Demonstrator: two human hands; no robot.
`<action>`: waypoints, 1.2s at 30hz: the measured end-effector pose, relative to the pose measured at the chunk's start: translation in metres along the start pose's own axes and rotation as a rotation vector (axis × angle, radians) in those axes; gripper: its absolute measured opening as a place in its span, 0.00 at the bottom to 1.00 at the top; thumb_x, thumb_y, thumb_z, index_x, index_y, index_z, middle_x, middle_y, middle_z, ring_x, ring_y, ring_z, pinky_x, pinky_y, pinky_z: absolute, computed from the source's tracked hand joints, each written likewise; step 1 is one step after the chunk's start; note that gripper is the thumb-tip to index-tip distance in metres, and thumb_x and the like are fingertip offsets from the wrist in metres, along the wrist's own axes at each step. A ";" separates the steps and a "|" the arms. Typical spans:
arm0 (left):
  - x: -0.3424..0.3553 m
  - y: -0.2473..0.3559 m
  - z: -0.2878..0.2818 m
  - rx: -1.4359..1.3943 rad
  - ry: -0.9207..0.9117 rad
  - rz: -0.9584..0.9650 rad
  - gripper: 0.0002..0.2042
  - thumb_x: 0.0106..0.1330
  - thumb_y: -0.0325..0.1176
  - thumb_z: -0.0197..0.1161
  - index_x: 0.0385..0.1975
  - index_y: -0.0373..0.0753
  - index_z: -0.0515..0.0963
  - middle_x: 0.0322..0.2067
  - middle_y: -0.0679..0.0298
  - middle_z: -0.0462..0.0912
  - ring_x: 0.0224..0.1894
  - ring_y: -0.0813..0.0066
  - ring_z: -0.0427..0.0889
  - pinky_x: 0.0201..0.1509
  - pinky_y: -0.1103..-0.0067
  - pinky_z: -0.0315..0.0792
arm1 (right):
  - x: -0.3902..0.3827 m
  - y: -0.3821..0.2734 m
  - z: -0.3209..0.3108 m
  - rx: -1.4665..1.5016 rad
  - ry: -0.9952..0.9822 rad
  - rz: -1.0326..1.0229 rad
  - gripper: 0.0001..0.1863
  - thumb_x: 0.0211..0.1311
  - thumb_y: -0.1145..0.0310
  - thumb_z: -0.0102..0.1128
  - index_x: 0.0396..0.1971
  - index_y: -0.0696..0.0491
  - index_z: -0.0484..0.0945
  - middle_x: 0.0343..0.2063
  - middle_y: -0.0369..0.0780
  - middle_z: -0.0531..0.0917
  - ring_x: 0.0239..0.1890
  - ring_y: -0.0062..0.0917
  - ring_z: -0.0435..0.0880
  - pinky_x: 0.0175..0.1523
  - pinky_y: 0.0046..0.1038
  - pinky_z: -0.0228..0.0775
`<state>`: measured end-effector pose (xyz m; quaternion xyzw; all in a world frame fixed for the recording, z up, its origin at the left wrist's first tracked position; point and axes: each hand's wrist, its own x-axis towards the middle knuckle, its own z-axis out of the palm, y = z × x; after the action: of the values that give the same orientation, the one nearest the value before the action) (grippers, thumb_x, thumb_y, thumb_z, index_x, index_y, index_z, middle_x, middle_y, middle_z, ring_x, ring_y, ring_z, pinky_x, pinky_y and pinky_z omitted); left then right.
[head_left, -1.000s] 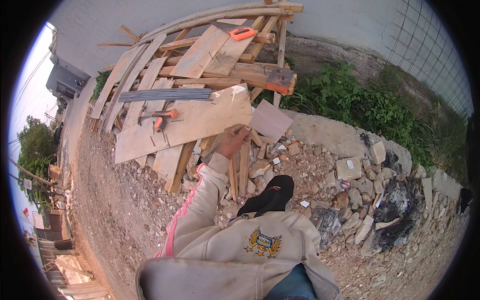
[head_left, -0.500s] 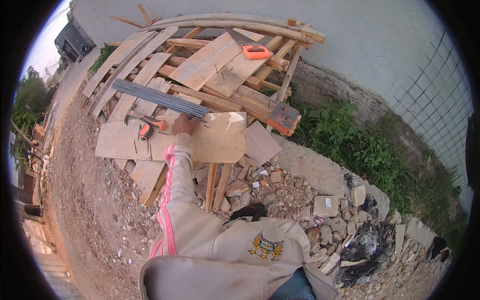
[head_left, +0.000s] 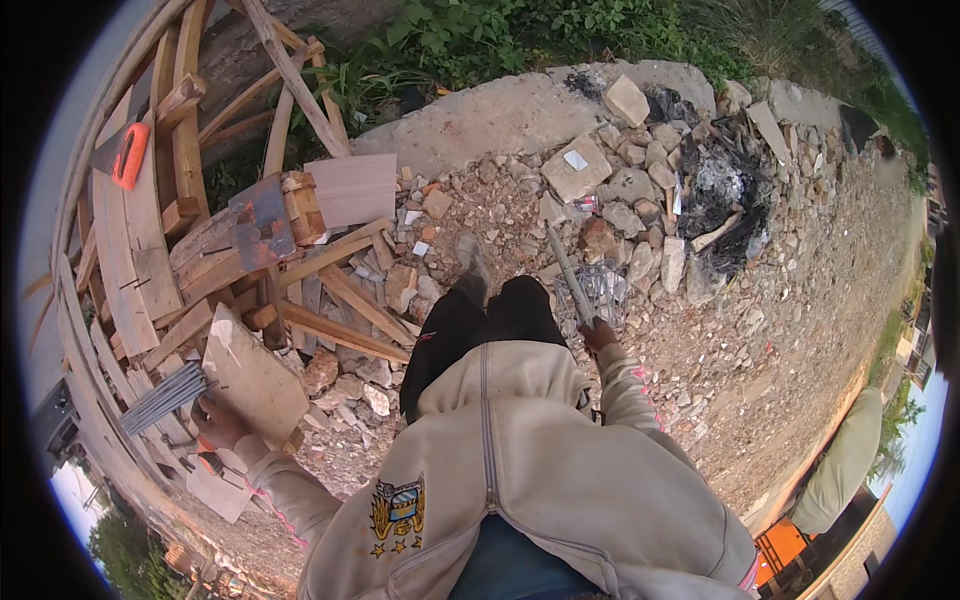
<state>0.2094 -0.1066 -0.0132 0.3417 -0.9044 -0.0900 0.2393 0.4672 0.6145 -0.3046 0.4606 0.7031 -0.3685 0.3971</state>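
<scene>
My left hand rests on the pale board at the lower left, beside the ends of a bundle of grey metal rods. Its fingers look bent, but whether they grip anything is not clear. Out to the right, my right hand is closed round the lower end of a long grey rod. That rod points up and away over the rubble, next to a loose tangle of thin wire. An orange-and-black tool lies just below my left hand.
A handsaw with an orange handle lies on the timber stack at the left. Loose wooden beams jut over broken stones near my legs. A burnt black heap and a concrete slab lie ahead to the right.
My view has swung to the right, so the timber stack now appears at the left. My right hand has come into view holding the grey rod. The left hand stays by the rod bundle.
</scene>
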 end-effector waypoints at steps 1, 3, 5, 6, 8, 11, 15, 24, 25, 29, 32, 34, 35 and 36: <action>-0.001 0.015 -0.003 0.097 -0.002 -0.028 0.21 0.73 0.48 0.59 0.48 0.33 0.83 0.46 0.51 0.87 0.46 0.54 0.86 0.51 0.65 0.77 | 0.006 -0.010 0.005 -0.050 0.068 -0.042 0.25 0.60 0.55 0.70 0.46 0.62 0.77 0.27 0.49 0.85 0.20 0.38 0.85 0.28 0.41 0.78; 0.001 0.000 -0.002 0.084 -0.004 -0.027 0.21 0.73 0.47 0.59 0.49 0.33 0.83 0.47 0.51 0.86 0.47 0.54 0.85 0.51 0.64 0.77 | 0.030 -0.006 0.010 -0.106 0.050 -0.013 0.25 0.61 0.55 0.68 0.47 0.63 0.77 0.28 0.51 0.85 0.21 0.38 0.86 0.28 0.41 0.79; 0.003 -0.019 0.005 0.097 -0.003 -0.014 0.21 0.74 0.47 0.58 0.49 0.32 0.83 0.49 0.50 0.86 0.48 0.53 0.85 0.51 0.62 0.78 | 0.058 0.010 0.016 -0.161 0.049 0.025 0.25 0.62 0.56 0.67 0.47 0.64 0.77 0.30 0.52 0.85 0.23 0.39 0.87 0.29 0.41 0.80; 0.002 -0.017 0.004 0.114 -0.010 -0.013 0.21 0.74 0.47 0.58 0.49 0.32 0.83 0.50 0.50 0.86 0.49 0.53 0.85 0.51 0.62 0.78 | 0.064 0.014 0.018 -0.125 -0.003 0.080 0.26 0.62 0.55 0.66 0.48 0.63 0.77 0.34 0.53 0.86 0.27 0.41 0.88 0.34 0.42 0.81; -0.006 -0.002 -0.001 0.147 -0.020 -0.011 0.22 0.74 0.47 0.58 0.50 0.33 0.82 0.50 0.51 0.85 0.50 0.53 0.85 0.52 0.63 0.78 | 0.075 0.023 0.017 -0.049 -0.107 0.186 0.26 0.61 0.54 0.66 0.51 0.60 0.79 0.42 0.54 0.86 0.36 0.44 0.90 0.43 0.43 0.83; -0.001 0.004 -0.006 0.220 -0.080 -0.015 0.25 0.73 0.53 0.55 0.53 0.38 0.83 0.52 0.54 0.86 0.52 0.53 0.85 0.55 0.62 0.77 | 0.092 0.032 0.026 -0.212 -0.104 0.250 0.24 0.60 0.58 0.66 0.51 0.58 0.82 0.48 0.52 0.86 0.50 0.44 0.88 0.55 0.42 0.80; 0.007 0.001 -0.003 0.345 -0.055 -0.056 0.25 0.72 0.56 0.56 0.54 0.43 0.83 0.53 0.59 0.86 0.53 0.57 0.84 0.57 0.63 0.76 | 0.117 0.047 0.041 -0.302 -0.033 0.224 0.23 0.60 0.59 0.68 0.50 0.59 0.83 0.45 0.51 0.87 0.49 0.43 0.88 0.53 0.41 0.80; 0.007 0.000 -0.005 0.506 -0.019 -0.052 0.26 0.72 0.59 0.54 0.54 0.44 0.83 0.51 0.58 0.87 0.50 0.53 0.86 0.53 0.60 0.77 | 0.081 0.093 0.066 -0.332 0.221 0.239 0.19 0.61 0.62 0.59 0.50 0.55 0.81 0.47 0.54 0.86 0.52 0.48 0.86 0.57 0.45 0.79; 0.013 0.004 -0.001 0.446 -0.037 -0.051 0.26 0.72 0.58 0.54 0.54 0.43 0.83 0.51 0.57 0.87 0.49 0.52 0.86 0.52 0.59 0.77 | 0.067 0.102 0.071 -0.154 0.208 0.319 0.20 0.59 0.62 0.60 0.49 0.55 0.80 0.47 0.55 0.85 0.52 0.50 0.85 0.56 0.48 0.78; 0.006 0.019 0.001 0.337 -0.082 -0.070 0.28 0.72 0.58 0.52 0.56 0.40 0.81 0.52 0.51 0.86 0.49 0.47 0.86 0.50 0.58 0.78 | -0.004 0.139 0.102 -0.039 0.339 0.287 0.19 0.58 0.62 0.60 0.47 0.55 0.76 0.44 0.55 0.84 0.48 0.53 0.84 0.53 0.51 0.77; -0.002 0.015 -0.004 0.359 -0.072 -0.097 0.29 0.72 0.57 0.51 0.58 0.39 0.79 0.52 0.46 0.85 0.49 0.45 0.85 0.50 0.56 0.78 | -0.053 0.168 0.110 0.047 0.423 0.158 0.17 0.58 0.62 0.60 0.44 0.55 0.75 0.42 0.54 0.83 0.43 0.54 0.84 0.49 0.53 0.75; 0.014 0.012 0.004 0.366 -0.068 -0.063 0.30 0.72 0.57 0.50 0.60 0.38 0.77 0.52 0.44 0.84 0.49 0.43 0.85 0.50 0.55 0.78 | -0.089 0.174 0.115 0.130 0.435 0.126 0.17 0.58 0.61 0.61 0.42 0.55 0.74 0.42 0.54 0.83 0.43 0.55 0.83 0.49 0.54 0.74; 0.019 0.006 0.007 0.371 -0.067 -0.037 0.30 0.72 0.57 0.50 0.60 0.38 0.77 0.52 0.44 0.84 0.49 0.42 0.85 0.51 0.54 0.78 | -0.108 0.174 0.114 0.159 0.496 0.111 0.18 0.58 0.59 0.62 0.43 0.55 0.75 0.41 0.55 0.83 0.44 0.56 0.83 0.50 0.52 0.74; 0.020 0.004 0.008 0.376 -0.060 -0.016 0.30 0.72 0.57 0.49 0.61 0.38 0.77 0.52 0.43 0.84 0.49 0.42 0.85 0.51 0.53 0.77 | -0.122 0.177 0.110 0.198 0.487 0.112 0.19 0.58 0.59 0.63 0.43 0.55 0.75 0.40 0.55 0.83 0.44 0.55 0.83 0.50 0.52 0.74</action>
<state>0.1902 -0.1170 -0.0117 0.3849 -0.9092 0.0686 0.1432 0.6890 0.5276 -0.2673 0.6105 0.7119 -0.2911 0.1892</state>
